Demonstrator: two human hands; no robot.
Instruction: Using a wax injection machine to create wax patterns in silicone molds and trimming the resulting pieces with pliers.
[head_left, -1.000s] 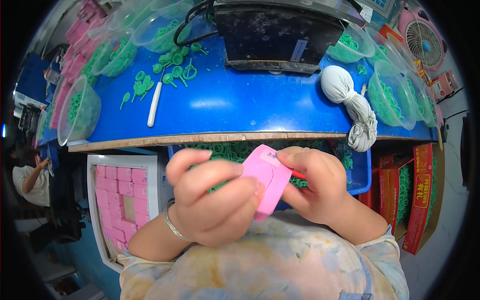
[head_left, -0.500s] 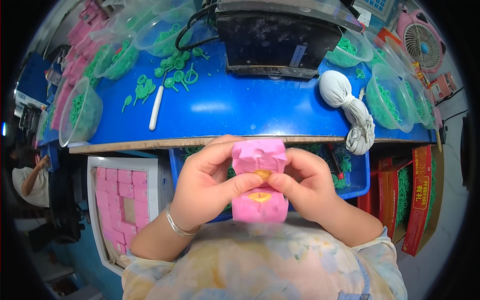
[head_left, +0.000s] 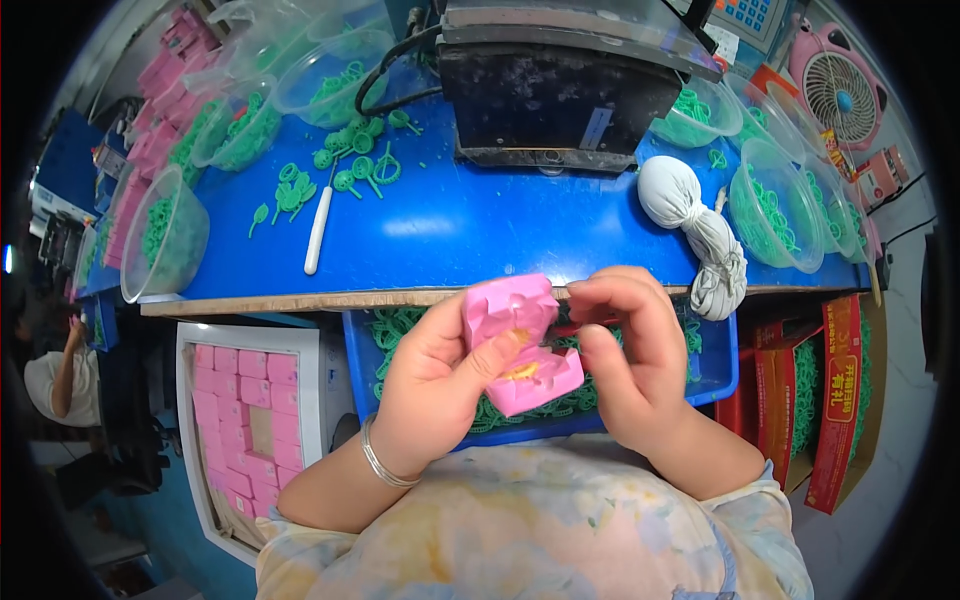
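A pink rubber mold [head_left: 486,300] is folded open between its two halves, with yellow-orange patches in its cavity. My left hand [head_left: 438,365] holds it from the side, the thumb pressed on the inside and the other fingers behind it. Just to the right of the mold is my right hand [head_left: 640,350], its fingers curved and apart with nothing visible in them. Below both hands a blue tray [head_left: 722,372] contains many green wax rings [head_left: 398,330].
On the blue table [head_left: 420,235] lie a white-handled tool [head_left: 318,232], loose green wax pieces [head_left: 292,190] and a tied white cloth bundle [head_left: 690,205]. A black machine [head_left: 550,100] stands behind, near clear bowls [head_left: 185,240]. Pink blocks [head_left: 230,410] fill a white box at left; red boxes [head_left: 835,400] stand right.
My right hand has let go of the mold and moved right. The mold has tilted in my left hand, and its lower half has swung up to the right.
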